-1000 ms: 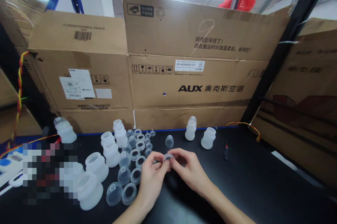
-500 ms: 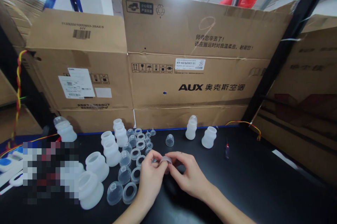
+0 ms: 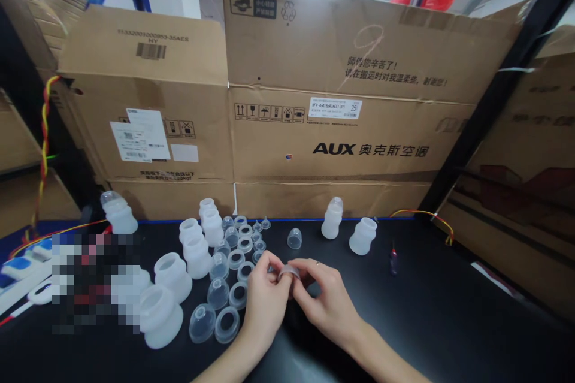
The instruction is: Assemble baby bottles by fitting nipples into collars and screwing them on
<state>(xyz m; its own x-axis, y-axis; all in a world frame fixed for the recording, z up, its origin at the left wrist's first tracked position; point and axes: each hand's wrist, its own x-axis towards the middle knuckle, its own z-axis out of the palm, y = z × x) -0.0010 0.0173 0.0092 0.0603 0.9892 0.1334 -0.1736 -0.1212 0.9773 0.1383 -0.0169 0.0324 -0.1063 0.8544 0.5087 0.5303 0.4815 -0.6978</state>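
Note:
My left hand [image 3: 266,302] and my right hand [image 3: 324,299] meet over the black table [image 3: 440,323], both pinching one small clear plastic ring [image 3: 288,273] between thumbs and fingers. Just left of my left hand lie rows of clear screw rings [image 3: 227,324] and clear dome caps [image 3: 202,323]. Further left stand several open white bottle bodies [image 3: 160,316]. A single clear cap [image 3: 294,238] sits behind my hands.
A capped white bottle [image 3: 332,219] and an open one [image 3: 362,235] stand at the back right. Another capped bottle [image 3: 119,213] is at the back left. Large cardboard boxes [image 3: 341,131] wall off the rear. A small dark vial [image 3: 394,261] stands right. A blurred patch covers the left.
The view has shifted slightly, so everything sits a little further right. My hands keep hold of the ring, with the fingers turned a little around it.

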